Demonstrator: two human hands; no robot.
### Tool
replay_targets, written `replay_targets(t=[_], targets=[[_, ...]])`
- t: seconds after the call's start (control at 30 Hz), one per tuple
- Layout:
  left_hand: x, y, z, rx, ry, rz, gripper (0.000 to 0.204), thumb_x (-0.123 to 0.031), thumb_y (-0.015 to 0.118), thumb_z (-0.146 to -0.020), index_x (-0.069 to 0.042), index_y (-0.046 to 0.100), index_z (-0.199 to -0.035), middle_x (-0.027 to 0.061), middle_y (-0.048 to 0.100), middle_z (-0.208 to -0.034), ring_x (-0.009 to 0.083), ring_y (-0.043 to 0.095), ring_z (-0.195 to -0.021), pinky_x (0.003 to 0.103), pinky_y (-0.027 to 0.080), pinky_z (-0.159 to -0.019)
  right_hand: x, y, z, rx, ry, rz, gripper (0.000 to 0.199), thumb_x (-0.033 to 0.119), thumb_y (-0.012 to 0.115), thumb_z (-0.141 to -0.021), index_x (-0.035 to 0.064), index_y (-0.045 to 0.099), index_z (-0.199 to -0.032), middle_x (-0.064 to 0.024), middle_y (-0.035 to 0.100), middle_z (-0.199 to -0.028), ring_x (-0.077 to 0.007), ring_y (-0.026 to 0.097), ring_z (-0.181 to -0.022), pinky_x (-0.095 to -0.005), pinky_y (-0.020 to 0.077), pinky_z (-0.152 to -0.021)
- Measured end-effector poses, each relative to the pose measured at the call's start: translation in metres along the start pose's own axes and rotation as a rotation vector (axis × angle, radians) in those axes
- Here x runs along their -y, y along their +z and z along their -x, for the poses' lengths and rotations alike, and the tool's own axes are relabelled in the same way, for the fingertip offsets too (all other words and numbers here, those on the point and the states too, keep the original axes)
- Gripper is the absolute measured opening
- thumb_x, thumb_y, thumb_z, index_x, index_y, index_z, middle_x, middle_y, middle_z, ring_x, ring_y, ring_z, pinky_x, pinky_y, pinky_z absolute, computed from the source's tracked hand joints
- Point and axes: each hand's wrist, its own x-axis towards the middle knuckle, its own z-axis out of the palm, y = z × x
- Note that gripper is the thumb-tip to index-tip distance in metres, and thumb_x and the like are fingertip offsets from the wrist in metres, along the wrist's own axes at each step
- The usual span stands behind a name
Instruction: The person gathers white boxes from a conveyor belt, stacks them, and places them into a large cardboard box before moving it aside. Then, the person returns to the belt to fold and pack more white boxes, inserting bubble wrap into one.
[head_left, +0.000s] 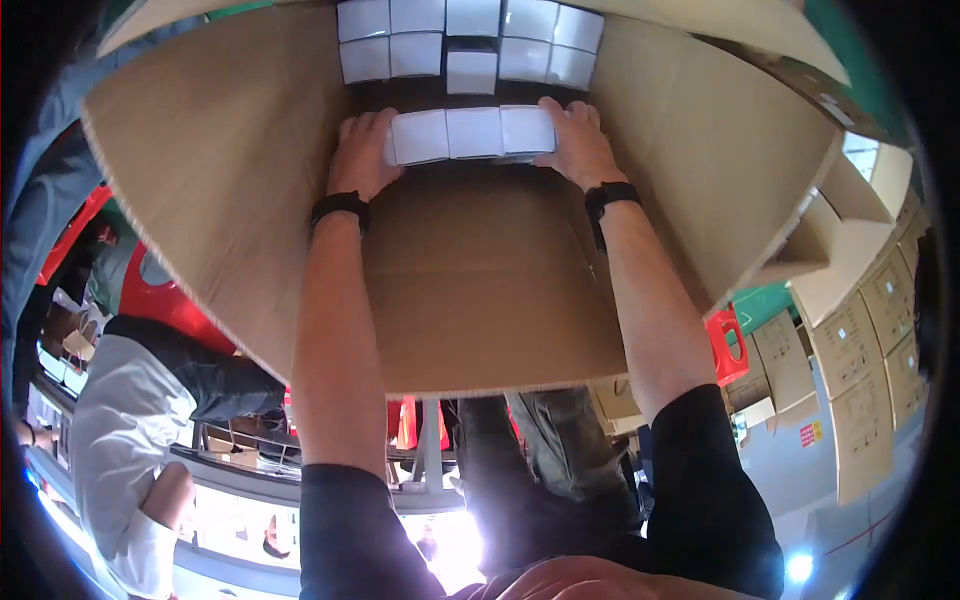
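Both my arms reach down into a large open cardboard box (490, 290). Between my hands is a row of three small white boxes (474, 133), side by side and touching. My left hand (362, 155) presses on the row's left end, fingers curled over its far side. At the right end my right hand (579, 145) grips in the same way, so the row is squeezed between the two. Farther in, several more white boxes (415, 55) stand in two rows against the far wall. A dark gap shows around the middle box (472, 72) of the nearer row.
The big box's side flaps (210, 170) stand out to left and right. Stacked brown cartons (860, 370) are at the right, with a red plastic stool (727, 347) beside the box. A person in a white shirt (125, 410) is at the left, near another red stool (165, 300).
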Motion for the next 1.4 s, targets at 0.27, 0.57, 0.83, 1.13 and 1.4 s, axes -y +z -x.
replay_targets(t=[0.27, 0.57, 0.83, 1.13, 1.4], targets=[[0.015, 0.064, -0.044, -0.264, 0.039, -0.164, 0.088, -0.005, 0.082, -0.069, -0.013, 0.04, -0.145, 0.015, 0.041, -0.146, 0.038, 0.037, -0.135, 0.047, 0.035, -0.113, -0.027, 0.069, -0.043, -0.505, -0.123, 0.066, 0.082, 0.015, 0.086, -0.066, 0.0183, 0.045, -0.136, -0.0181, 0.046, -0.125, -0.0401, 0.045, -0.122, -0.0523, 0.0471, -0.095], [-0.006, 0.057, -0.043, -0.387, 0.006, -0.637, 0.072, -0.019, 0.064, -0.087, -0.021, 0.032, -0.152, 0.0133, 0.043, -0.146, 0.0362, 0.04, -0.135, 0.06, 0.043, -0.099, 0.036, 0.005, -0.019, -0.433, -0.038, 0.213, 0.069, 0.017, 0.079, -0.077, 0.0067, 0.045, -0.136, -0.0205, 0.049, -0.127, -0.0404, 0.05, -0.119, -0.0512, 0.0496, -0.091], [-0.154, -0.064, 0.118, -0.205, -0.232, -0.123, 0.021, -0.018, 0.06, -0.085, -0.01, 0.07, -0.101, 0.0118, 0.067, -0.106, 0.0297, 0.063, -0.102, 0.054, 0.051, -0.086, 0.087, -0.072, 0.124, -0.065, -0.496, 0.173, 0.041, 0.027, 0.055, -0.096, 0.0062, 0.05, -0.131, -0.0222, 0.061, -0.114, -0.0422, 0.06, -0.1, -0.0502, 0.0504, -0.085], [-0.21, -0.036, 0.506, -1.038, -0.54, 1.078, 0.031, -0.016, 0.055, -0.091, -0.008, 0.061, -0.12, 0.0193, 0.069, -0.104, 0.0387, 0.066, -0.096, 0.045, 0.053, -0.085, 0.056, -0.07, 0.28, 0.025, -0.674, 0.392, 0.029, 0.014, 0.056, -0.091, 0.0076, 0.056, -0.12, -0.018, 0.058, -0.11, -0.0402, 0.057, -0.106, -0.0486, 0.048, -0.087], [-0.326, 0.277, 0.761, -1.318, -1.607, 1.147, 0.025, -0.018, 0.058, -0.091, -0.007, 0.064, -0.113, 0.0172, 0.07, -0.106, 0.0355, 0.066, -0.1, 0.042, 0.053, -0.086, 0.141, -0.044, 0.281, 0.21, -0.756, 0.708, 0.036, 0.019, 0.063, -0.087, 0.0036, 0.058, -0.118, -0.0225, 0.065, -0.113, -0.0405, 0.062, -0.107, -0.0478, 0.0502, -0.089]])
